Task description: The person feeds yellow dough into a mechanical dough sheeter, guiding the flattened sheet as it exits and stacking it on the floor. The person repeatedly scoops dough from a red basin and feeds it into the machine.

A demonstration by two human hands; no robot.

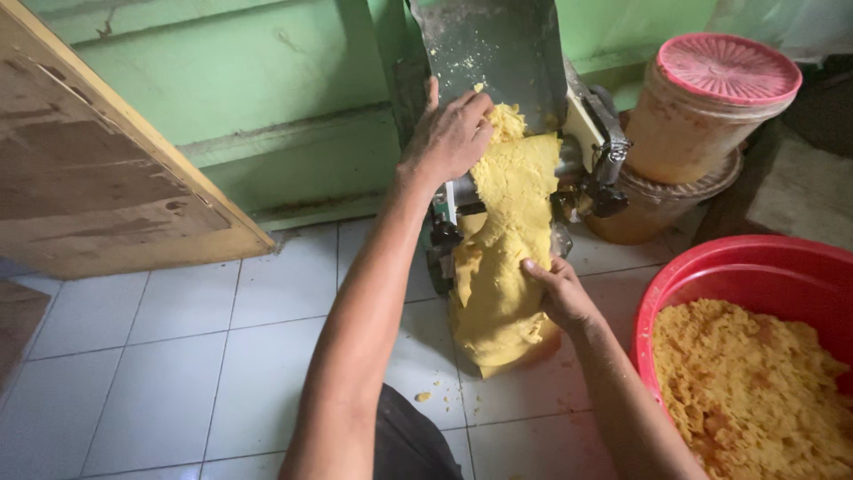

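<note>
The left hand is pressing curled fingers onto the yellow dough sheet hanging from the metal roller machine. The right hand is gripping the sheet's lower edge, fingers clamped. A pink-lidded round tub is standing beside a red basin.

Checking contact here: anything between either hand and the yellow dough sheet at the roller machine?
Nothing visible. The left hand rests directly on the top of the yellow dough sheet at the roller machine, and the right hand grips the sheet's lower edge. Both touch it bare; the red basin sits off to the side.
</note>
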